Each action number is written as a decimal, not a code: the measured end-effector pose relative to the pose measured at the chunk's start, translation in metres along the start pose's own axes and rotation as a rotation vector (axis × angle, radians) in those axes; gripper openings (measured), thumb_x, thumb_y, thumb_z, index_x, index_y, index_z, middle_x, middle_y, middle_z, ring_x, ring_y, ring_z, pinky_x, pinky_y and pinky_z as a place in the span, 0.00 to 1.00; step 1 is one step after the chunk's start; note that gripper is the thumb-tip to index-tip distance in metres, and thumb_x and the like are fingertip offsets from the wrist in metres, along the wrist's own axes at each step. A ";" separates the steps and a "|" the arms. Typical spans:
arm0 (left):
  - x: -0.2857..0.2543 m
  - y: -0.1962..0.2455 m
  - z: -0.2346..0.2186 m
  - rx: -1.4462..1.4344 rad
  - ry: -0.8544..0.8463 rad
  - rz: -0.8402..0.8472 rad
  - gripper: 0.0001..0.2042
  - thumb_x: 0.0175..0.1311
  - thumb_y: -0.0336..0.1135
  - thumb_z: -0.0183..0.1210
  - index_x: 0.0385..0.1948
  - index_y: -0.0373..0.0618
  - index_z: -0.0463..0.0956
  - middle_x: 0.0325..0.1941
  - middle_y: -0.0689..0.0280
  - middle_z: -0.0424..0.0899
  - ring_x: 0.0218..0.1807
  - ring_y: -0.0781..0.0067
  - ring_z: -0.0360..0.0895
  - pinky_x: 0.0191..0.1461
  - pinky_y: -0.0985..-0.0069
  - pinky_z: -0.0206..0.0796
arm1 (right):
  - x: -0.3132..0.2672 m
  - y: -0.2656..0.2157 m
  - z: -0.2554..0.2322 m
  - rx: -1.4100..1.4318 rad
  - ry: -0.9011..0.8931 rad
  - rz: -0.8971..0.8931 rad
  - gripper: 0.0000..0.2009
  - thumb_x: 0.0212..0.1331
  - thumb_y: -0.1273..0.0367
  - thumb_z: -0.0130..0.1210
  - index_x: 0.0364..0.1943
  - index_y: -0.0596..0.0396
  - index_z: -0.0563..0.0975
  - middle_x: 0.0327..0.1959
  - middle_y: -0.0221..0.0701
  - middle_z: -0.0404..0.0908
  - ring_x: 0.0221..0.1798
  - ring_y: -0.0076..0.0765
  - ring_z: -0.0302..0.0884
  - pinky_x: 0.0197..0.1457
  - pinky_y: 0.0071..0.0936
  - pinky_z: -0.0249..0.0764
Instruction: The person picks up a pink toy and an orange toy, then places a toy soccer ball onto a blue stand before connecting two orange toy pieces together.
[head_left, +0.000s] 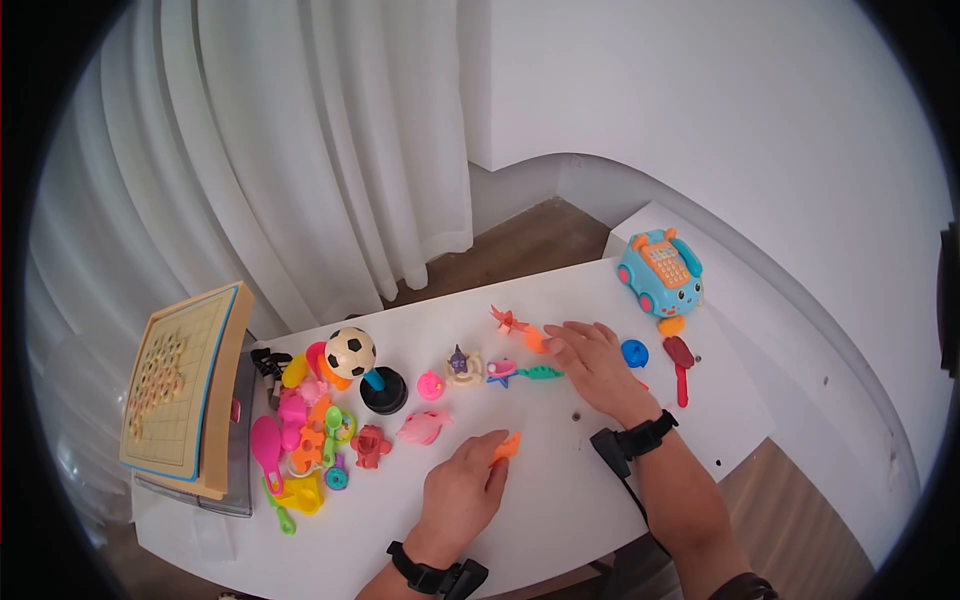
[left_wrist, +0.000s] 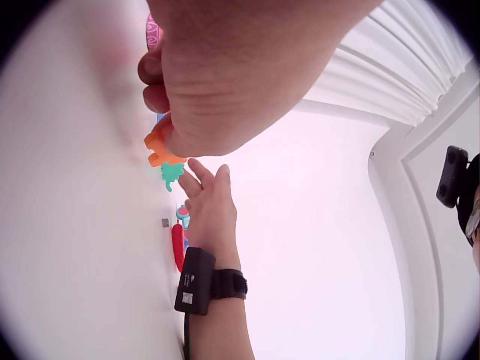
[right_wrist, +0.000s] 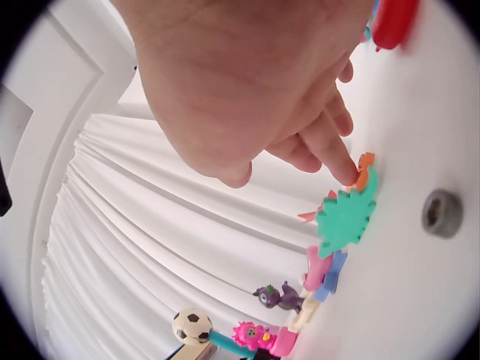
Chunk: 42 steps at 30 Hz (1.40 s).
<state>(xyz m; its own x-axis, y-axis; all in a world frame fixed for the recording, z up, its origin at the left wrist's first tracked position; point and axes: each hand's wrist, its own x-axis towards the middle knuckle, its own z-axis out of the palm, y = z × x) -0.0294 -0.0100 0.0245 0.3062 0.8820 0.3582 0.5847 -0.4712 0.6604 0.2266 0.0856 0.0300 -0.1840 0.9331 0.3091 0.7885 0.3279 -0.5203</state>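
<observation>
My left hand (head_left: 462, 492) pinches a small orange toy (head_left: 507, 448) at the near middle of the white table; in the left wrist view the orange toy (left_wrist: 162, 148) shows between its fingertips. Farther back, my right hand (head_left: 603, 372) reaches over the table with fingers spread, a fingertip at another orange piece (head_left: 536, 340). In the right wrist view that fingertip meets the orange piece (right_wrist: 364, 171), just behind a green spiky toy (right_wrist: 346, 219). Beside them lie a red toy (head_left: 508, 320) and a pink and blue star-shaped toy (head_left: 501, 372).
A blue toy telephone (head_left: 662, 274) stands at the back right, near a red toy (head_left: 681, 368) and a blue one (head_left: 635, 353). Leftward are a pink toy (head_left: 425, 427), a soccer ball (head_left: 351, 353) on a stand, several colourful toys and a board game (head_left: 180, 385).
</observation>
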 end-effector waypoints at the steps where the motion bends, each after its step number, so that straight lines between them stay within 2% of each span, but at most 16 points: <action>1: 0.000 0.000 0.000 0.003 -0.006 -0.007 0.18 0.65 0.28 0.67 0.56 0.44 0.81 0.44 0.57 0.87 0.29 0.61 0.83 0.37 0.68 0.78 | -0.002 -0.002 -0.007 -0.019 0.002 0.047 0.25 0.82 0.53 0.41 0.66 0.53 0.79 0.59 0.41 0.84 0.72 0.48 0.71 0.82 0.50 0.52; 3: 0.000 -0.001 0.000 0.005 -0.012 -0.014 0.17 0.65 0.28 0.67 0.56 0.44 0.81 0.44 0.57 0.87 0.30 0.61 0.84 0.37 0.68 0.78 | -0.002 -0.005 -0.017 -0.040 0.004 0.093 0.21 0.81 0.56 0.43 0.62 0.53 0.81 0.56 0.43 0.85 0.68 0.50 0.74 0.80 0.52 0.55; 5: 0.000 -0.001 0.000 0.001 -0.025 -0.016 0.16 0.65 0.27 0.66 0.55 0.43 0.81 0.43 0.57 0.87 0.29 0.61 0.83 0.37 0.68 0.78 | -0.001 -0.004 -0.022 -0.103 -0.033 0.207 0.14 0.74 0.67 0.51 0.57 0.52 0.84 0.53 0.38 0.87 0.64 0.48 0.77 0.77 0.50 0.59; 6: 0.000 -0.001 -0.001 0.001 -0.026 -0.016 0.16 0.65 0.27 0.66 0.55 0.43 0.81 0.43 0.57 0.87 0.29 0.61 0.83 0.37 0.68 0.78 | -0.002 0.000 -0.021 -0.102 -0.034 0.208 0.14 0.74 0.67 0.51 0.57 0.52 0.84 0.53 0.38 0.87 0.64 0.48 0.77 0.77 0.50 0.59; 8: 0.000 0.001 -0.003 -0.001 -0.022 -0.024 0.15 0.65 0.27 0.66 0.54 0.43 0.82 0.42 0.58 0.86 0.29 0.61 0.82 0.36 0.68 0.77 | -0.005 0.012 -0.013 -0.200 0.196 -0.016 0.16 0.66 0.75 0.54 0.55 0.48 0.84 0.55 0.34 0.86 0.63 0.45 0.77 0.75 0.48 0.62; 9: 0.000 0.001 -0.002 -0.001 -0.023 -0.022 0.15 0.65 0.27 0.66 0.54 0.43 0.82 0.42 0.58 0.86 0.29 0.61 0.82 0.36 0.68 0.77 | -0.006 0.015 -0.010 -0.201 0.197 -0.015 0.16 0.66 0.75 0.54 0.55 0.48 0.84 0.55 0.34 0.86 0.63 0.45 0.77 0.75 0.48 0.62; 11: 0.000 0.001 -0.002 -0.003 -0.021 -0.032 0.15 0.65 0.27 0.66 0.54 0.42 0.82 0.41 0.58 0.86 0.28 0.62 0.82 0.36 0.68 0.76 | -0.005 0.019 -0.006 -0.239 0.223 -0.160 0.20 0.60 0.80 0.55 0.54 0.43 0.85 0.57 0.32 0.84 0.62 0.44 0.76 0.74 0.48 0.63; 15: 0.000 0.000 -0.002 -0.004 -0.009 -0.024 0.15 0.65 0.27 0.66 0.54 0.42 0.82 0.41 0.58 0.86 0.28 0.62 0.81 0.36 0.68 0.76 | -0.009 0.022 0.004 -0.217 0.178 -0.190 0.20 0.59 0.78 0.57 0.53 0.41 0.85 0.58 0.31 0.83 0.61 0.45 0.76 0.73 0.49 0.63; 18: 0.000 0.000 -0.002 -0.003 -0.017 -0.037 0.15 0.65 0.27 0.65 0.54 0.42 0.82 0.41 0.58 0.86 0.28 0.62 0.81 0.36 0.68 0.76 | -0.010 0.021 -0.002 -0.284 0.088 -0.091 0.17 0.59 0.75 0.60 0.52 0.43 0.86 0.57 0.31 0.84 0.62 0.45 0.76 0.73 0.49 0.63; 20: 0.000 0.000 -0.002 -0.005 -0.010 -0.030 0.15 0.65 0.27 0.65 0.53 0.42 0.82 0.41 0.58 0.86 0.28 0.62 0.81 0.36 0.68 0.76 | -0.007 0.017 -0.008 -0.432 0.005 0.040 0.16 0.59 0.72 0.61 0.52 0.45 0.86 0.56 0.31 0.84 0.61 0.44 0.76 0.73 0.49 0.63; 24: 0.000 0.001 -0.002 -0.002 -0.005 -0.032 0.15 0.65 0.27 0.66 0.53 0.42 0.82 0.40 0.58 0.86 0.28 0.62 0.81 0.36 0.68 0.76 | -0.008 0.017 -0.003 -0.355 0.112 0.010 0.16 0.59 0.74 0.59 0.51 0.47 0.86 0.56 0.31 0.84 0.62 0.45 0.77 0.73 0.50 0.63; 26: 0.000 -0.001 -0.001 -0.010 0.017 -0.030 0.14 0.65 0.26 0.66 0.52 0.42 0.83 0.40 0.58 0.86 0.28 0.62 0.81 0.35 0.69 0.76 | -0.009 0.028 0.005 -0.322 0.235 -0.145 0.17 0.58 0.75 0.58 0.51 0.47 0.85 0.56 0.32 0.85 0.64 0.46 0.76 0.74 0.50 0.63; 30: 0.001 0.001 -0.002 0.002 0.011 -0.031 0.14 0.65 0.26 0.66 0.52 0.41 0.83 0.40 0.58 0.86 0.27 0.63 0.81 0.35 0.69 0.76 | -0.010 0.033 0.005 -0.258 0.153 -0.135 0.18 0.58 0.75 0.59 0.54 0.47 0.85 0.58 0.32 0.84 0.66 0.47 0.75 0.75 0.50 0.63; 32: 0.000 -0.001 -0.002 -0.010 0.016 -0.029 0.14 0.65 0.26 0.66 0.52 0.41 0.83 0.40 0.58 0.86 0.27 0.63 0.81 0.35 0.69 0.75 | -0.011 0.028 -0.003 -0.266 0.082 -0.074 0.20 0.58 0.74 0.59 0.57 0.48 0.84 0.57 0.33 0.84 0.66 0.46 0.75 0.75 0.48 0.64; 39: 0.000 0.000 -0.003 -0.012 -0.002 -0.041 0.14 0.65 0.26 0.66 0.52 0.40 0.82 0.42 0.57 0.87 0.28 0.63 0.82 0.36 0.70 0.76 | -0.015 0.025 -0.005 -0.342 0.149 -0.075 0.18 0.58 0.71 0.63 0.54 0.50 0.84 0.47 0.36 0.82 0.60 0.48 0.76 0.73 0.48 0.64; 42: 0.000 -0.002 -0.003 -0.014 -0.003 -0.039 0.15 0.65 0.26 0.65 0.53 0.40 0.82 0.43 0.56 0.87 0.29 0.63 0.82 0.37 0.70 0.77 | -0.014 0.020 -0.008 -0.318 0.114 0.010 0.17 0.59 0.69 0.64 0.53 0.50 0.83 0.46 0.36 0.81 0.58 0.48 0.75 0.72 0.49 0.65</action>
<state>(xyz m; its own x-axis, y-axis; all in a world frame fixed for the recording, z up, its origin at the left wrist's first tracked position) -0.0323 -0.0091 0.0251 0.2857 0.8995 0.3305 0.5859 -0.4369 0.6825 0.2498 0.0776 0.0216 -0.1225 0.9076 0.4016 0.9370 0.2392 -0.2546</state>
